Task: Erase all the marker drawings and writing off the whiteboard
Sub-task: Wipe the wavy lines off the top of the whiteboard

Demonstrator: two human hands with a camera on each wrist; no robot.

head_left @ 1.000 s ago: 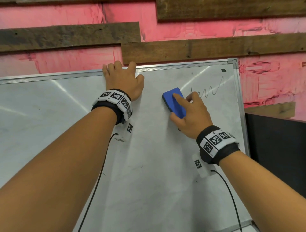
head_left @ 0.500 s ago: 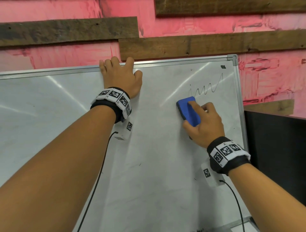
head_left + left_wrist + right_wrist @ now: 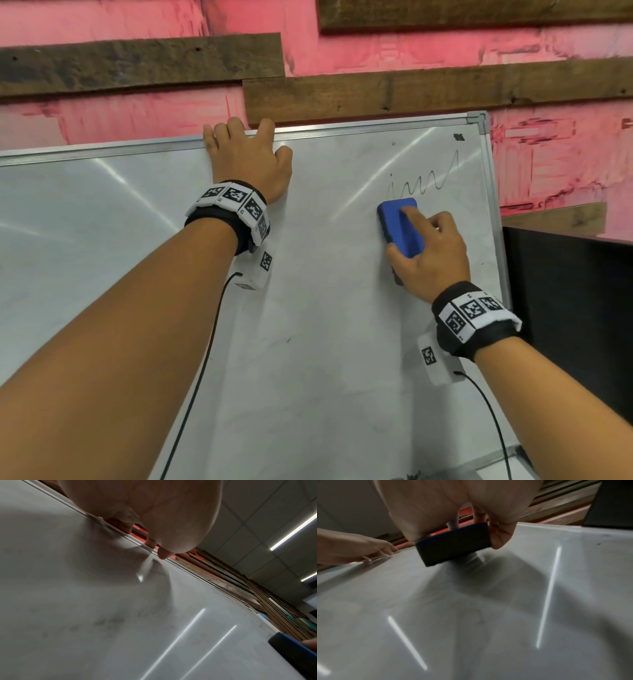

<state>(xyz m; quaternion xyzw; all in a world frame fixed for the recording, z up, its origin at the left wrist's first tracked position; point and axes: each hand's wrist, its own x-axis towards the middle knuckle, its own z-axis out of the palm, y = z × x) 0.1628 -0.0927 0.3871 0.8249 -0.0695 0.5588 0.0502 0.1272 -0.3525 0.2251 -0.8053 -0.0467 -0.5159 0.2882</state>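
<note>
1. A blue eraser (image 3: 400, 226) is gripped by the right hand (image 3: 432, 255), thumb and fingers curled round its sides, forefinger laid along its back.
2. The eraser is pressed flat on the whiteboard (image 3: 308, 342), just below a wavy marker line (image 3: 423, 181) near the upper right corner.
3. The board's top edge is held by the left hand (image 3: 250, 161), its fingers (image 3: 151, 543) hooked over the frame, slightly spread.
</note>
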